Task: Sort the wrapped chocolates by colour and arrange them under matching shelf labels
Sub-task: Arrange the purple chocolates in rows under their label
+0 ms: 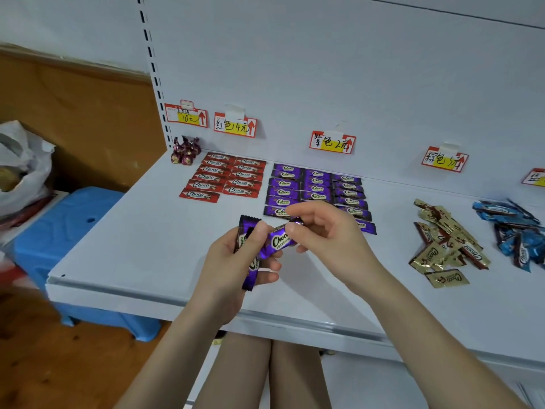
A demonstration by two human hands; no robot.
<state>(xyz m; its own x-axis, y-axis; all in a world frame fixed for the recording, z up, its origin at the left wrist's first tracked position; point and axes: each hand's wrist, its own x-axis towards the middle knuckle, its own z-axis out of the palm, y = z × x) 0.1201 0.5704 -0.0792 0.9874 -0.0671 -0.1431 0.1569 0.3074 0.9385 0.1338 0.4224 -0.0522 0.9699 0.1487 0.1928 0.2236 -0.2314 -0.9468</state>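
You have one wide-angle view, worn on your head: it looks forward and down onto the shelf (132, 246) from close above its near edge, with the back panel (295, 69) far and a blue stool (67, 219) at left.

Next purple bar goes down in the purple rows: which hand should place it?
Right. The right hand pinches the end of one purple Choco bar and hovers just in front of the purple rows under the purple label. The left hand grips the spare purple bars, further from the rows.
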